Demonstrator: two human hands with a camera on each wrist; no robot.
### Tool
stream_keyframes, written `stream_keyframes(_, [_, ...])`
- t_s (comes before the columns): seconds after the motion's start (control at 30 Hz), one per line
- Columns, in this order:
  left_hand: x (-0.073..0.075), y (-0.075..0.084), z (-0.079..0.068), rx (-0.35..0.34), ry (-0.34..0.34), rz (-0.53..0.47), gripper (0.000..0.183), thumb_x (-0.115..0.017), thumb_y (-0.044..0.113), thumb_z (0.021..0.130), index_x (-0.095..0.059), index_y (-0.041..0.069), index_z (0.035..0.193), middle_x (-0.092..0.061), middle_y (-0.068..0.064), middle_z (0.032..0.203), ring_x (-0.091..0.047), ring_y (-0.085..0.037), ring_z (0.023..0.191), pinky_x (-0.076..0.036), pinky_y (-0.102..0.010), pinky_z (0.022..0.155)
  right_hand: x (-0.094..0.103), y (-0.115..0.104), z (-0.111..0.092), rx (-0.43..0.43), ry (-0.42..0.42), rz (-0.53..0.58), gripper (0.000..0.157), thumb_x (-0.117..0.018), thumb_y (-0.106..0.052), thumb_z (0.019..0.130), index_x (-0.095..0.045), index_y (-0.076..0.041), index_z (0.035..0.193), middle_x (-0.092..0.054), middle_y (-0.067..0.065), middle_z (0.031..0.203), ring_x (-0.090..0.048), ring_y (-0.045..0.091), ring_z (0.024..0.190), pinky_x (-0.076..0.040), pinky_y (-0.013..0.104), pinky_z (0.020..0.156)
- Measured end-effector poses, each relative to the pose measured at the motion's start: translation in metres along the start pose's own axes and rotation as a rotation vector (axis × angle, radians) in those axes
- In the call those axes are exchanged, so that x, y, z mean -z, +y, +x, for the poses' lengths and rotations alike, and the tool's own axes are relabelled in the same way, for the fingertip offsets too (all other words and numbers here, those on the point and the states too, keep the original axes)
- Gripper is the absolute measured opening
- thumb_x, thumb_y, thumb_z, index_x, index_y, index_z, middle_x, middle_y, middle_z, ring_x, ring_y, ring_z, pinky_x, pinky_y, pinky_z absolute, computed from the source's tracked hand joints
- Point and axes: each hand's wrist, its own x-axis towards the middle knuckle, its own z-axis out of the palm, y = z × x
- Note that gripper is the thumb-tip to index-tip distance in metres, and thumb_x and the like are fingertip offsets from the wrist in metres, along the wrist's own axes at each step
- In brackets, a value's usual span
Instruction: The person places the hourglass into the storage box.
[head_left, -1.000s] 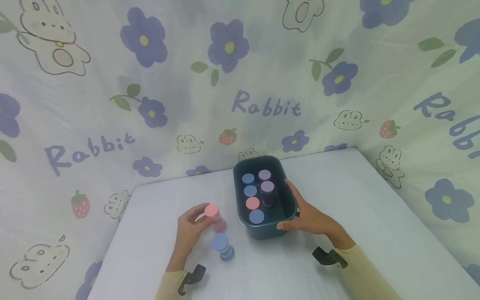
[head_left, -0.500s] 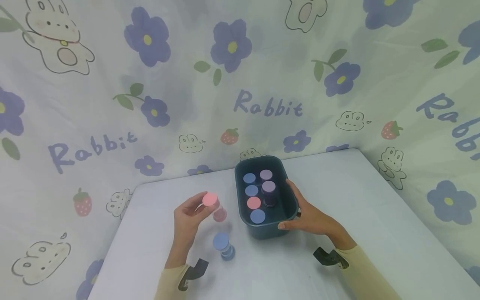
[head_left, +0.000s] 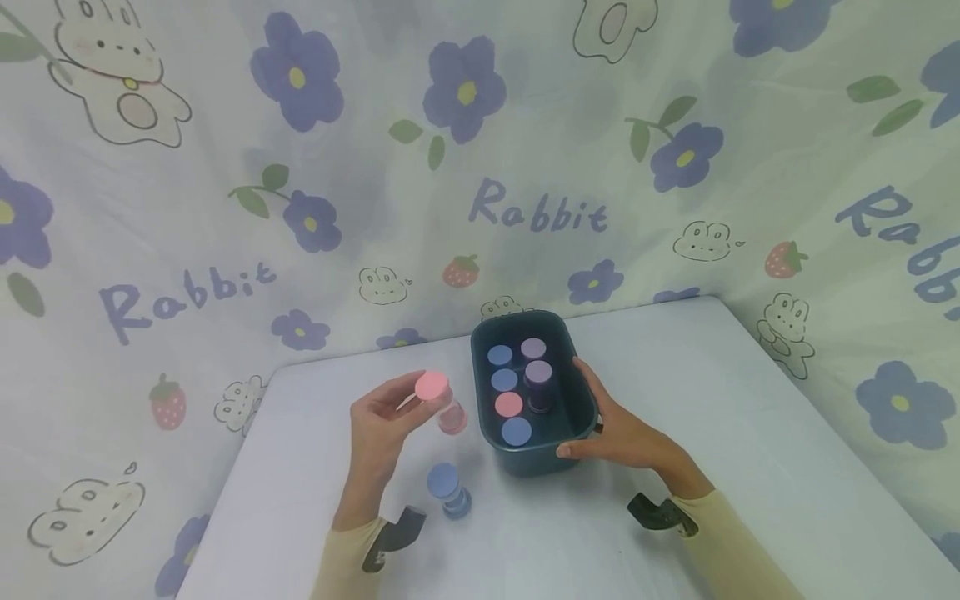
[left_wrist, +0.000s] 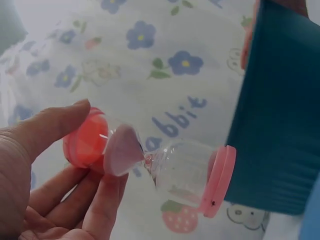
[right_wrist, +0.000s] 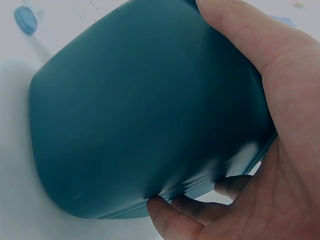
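In the head view my left hand [head_left: 377, 429] pinches a pink-capped hourglass [head_left: 432, 387] by its upper cap, tilted and raised left of a dark teal bin [head_left: 534, 463]. The left wrist view shows its clear glass bulbs with pink sand [left_wrist: 125, 151] inside; thumb and fingertips grip one cap, and the other cap overlaps the bin wall [left_wrist: 280, 115]. My right hand [head_left: 621, 435] grips the bin at its near right corner, thumb at the front and fingers along the side. A blue hourglass [head_left: 444, 482] stands on the table in front of the bin.
Inside the bin stand several hourglasses: blue caps and a pink cap [head_left: 508, 405] along the left, purple caps [head_left: 538, 372] beside them. The white table [head_left: 675, 375] meets a rabbit-and-flower printed cloth [head_left: 375, 208] behind it.
My left hand has lifted the pink hourglass off the table and brought it up and toward the bin. The right hand keeps its hold on the bin; the blue hourglass stays put.
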Motion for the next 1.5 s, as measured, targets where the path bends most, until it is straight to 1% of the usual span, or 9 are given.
stream_keyframes(0.17, [-0.013,0.012,0.003,-0.011,-0.046,-0.034,0.044,-0.081,-0.003,0.084,-0.068,-0.005,0.126,-0.078,0.005,0.114,-0.076,-0.012,0.109,-0.058,-0.026,0.100,-0.001,0.000,0.000,0.002,-0.005,0.016,0.130,-0.088,-0.043,0.077,0.007,-0.035,0.165,0.001,0.011,0.176,-0.017,0.050,0.157,-0.037,0.072,0.113])
stream_keyframes(0.3, [-0.024,0.019,0.005,-0.015,-0.061,-0.042,0.045,-0.082,-0.001,0.084,-0.069,-0.003,0.127,-0.078,0.004,0.115,-0.075,-0.013,0.112,-0.058,-0.027,0.100,-0.001,0.000,0.000,0.005,-0.007,0.011,0.130,-0.088,-0.044,0.077,0.007,-0.035,0.165,0.001,0.012,0.176,-0.017,0.051,0.157,-0.037,0.072,0.113])
stream_keyframes(0.43, [-0.036,0.025,0.008,-0.040,-0.073,-0.062,0.043,-0.082,-0.001,0.084,-0.071,0.000,0.126,-0.077,0.003,0.115,-0.073,-0.014,0.113,-0.059,-0.029,0.100,-0.001,-0.001,0.000,-0.004,-0.006,0.004,0.130,-0.088,-0.045,0.077,0.007,-0.035,0.165,0.000,0.011,0.176,-0.018,0.050,0.157,-0.037,0.072,0.113])
stream_keyframes(0.63, [-0.057,0.028,0.014,-0.053,-0.128,-0.128,0.044,-0.083,0.000,0.083,-0.071,-0.001,0.124,-0.077,0.000,0.115,-0.073,-0.017,0.113,-0.059,-0.032,0.101,0.001,-0.002,0.000,0.007,-0.009,0.008,0.129,-0.088,-0.044,0.078,0.007,-0.035,0.165,0.001,0.012,0.176,-0.019,0.051,0.156,-0.037,0.072,0.113])
stream_keyframes(0.77, [-0.071,0.023,0.017,-0.041,-0.144,-0.150,0.042,-0.084,-0.001,0.082,-0.072,-0.002,0.121,-0.077,-0.001,0.113,-0.073,-0.017,0.113,-0.058,-0.031,0.102,0.001,-0.002,-0.001,0.011,-0.010,0.008,0.129,-0.088,-0.044,0.078,0.007,-0.035,0.165,0.000,0.013,0.176,-0.020,0.052,0.156,-0.037,0.072,0.113])
stream_keyframes(0.97, [-0.089,0.009,0.020,-0.011,-0.147,-0.089,0.037,-0.086,0.006,0.081,-0.076,0.007,0.117,-0.076,-0.014,0.116,-0.072,-0.018,0.108,-0.059,-0.028,0.100,0.001,-0.001,-0.001,0.018,-0.018,0.000,0.130,-0.088,-0.043,0.078,0.009,-0.034,0.165,0.000,0.014,0.176,-0.020,0.051,0.156,-0.037,0.073,0.113])
stream_keyframes(1.03, [-0.093,0.005,0.020,0.010,-0.147,-0.073,0.037,-0.087,0.009,0.081,-0.076,0.009,0.117,-0.076,-0.013,0.116,-0.072,-0.018,0.107,-0.060,-0.028,0.099,0.001,-0.001,-0.001,0.017,-0.019,-0.003,0.130,-0.088,-0.044,0.078,0.009,-0.034,0.165,0.000,0.014,0.176,-0.020,0.051,0.156,-0.037,0.073,0.113])
stream_keyframes(1.27, [-0.100,-0.010,0.023,0.036,-0.193,-0.014,0.036,-0.087,0.014,0.082,-0.076,0.011,0.117,-0.077,-0.011,0.116,-0.071,-0.019,0.109,-0.059,-0.034,0.102,0.001,-0.001,0.000,0.007,-0.016,-0.004,0.129,-0.087,-0.045,0.078,0.008,-0.035,0.165,0.001,0.012,0.176,-0.017,0.049,0.158,-0.035,0.073,0.114])
stream_keyframes(1.5, [-0.103,-0.016,0.024,0.100,-0.267,0.055,0.038,-0.087,0.017,0.083,-0.076,0.015,0.119,-0.077,-0.007,0.119,-0.072,-0.021,0.115,-0.058,-0.038,0.104,0.001,0.000,0.000,0.013,-0.021,-0.006,0.129,-0.087,-0.045,0.079,0.010,-0.035,0.165,0.003,0.013,0.176,-0.016,0.051,0.158,-0.034,0.074,0.113])
